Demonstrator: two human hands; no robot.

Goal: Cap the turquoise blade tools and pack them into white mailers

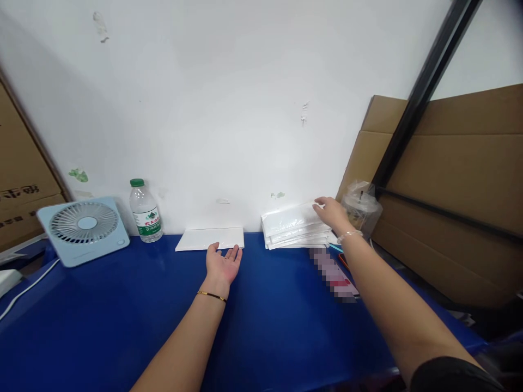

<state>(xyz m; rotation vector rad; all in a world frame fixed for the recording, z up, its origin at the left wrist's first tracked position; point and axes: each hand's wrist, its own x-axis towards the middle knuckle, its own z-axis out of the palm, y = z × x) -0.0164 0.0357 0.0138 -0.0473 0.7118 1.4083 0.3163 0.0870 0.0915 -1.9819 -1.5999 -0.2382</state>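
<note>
My left hand [224, 263] is palm up with its fingers apart and holds nothing. Its fingertips are at the front edge of a low stack of flat white sheets [210, 238] lying against the wall. Over to the right, my right hand [332, 212] reaches to the far right corner of a pile of white, glossy plastic packets [294, 224]. Thumb and fingers come together at the top packet's corner; whether they pinch it is hard to make out. The packets lie unevenly on one another.
A light blue fan [87, 228] and a water bottle with a green cap [146, 212] stand at the left. On the right are a pixelated phone-like object [333, 275], a bagged drink cup [362, 209] and cardboard [453, 207]. Blue covering [269, 326] spans the table.
</note>
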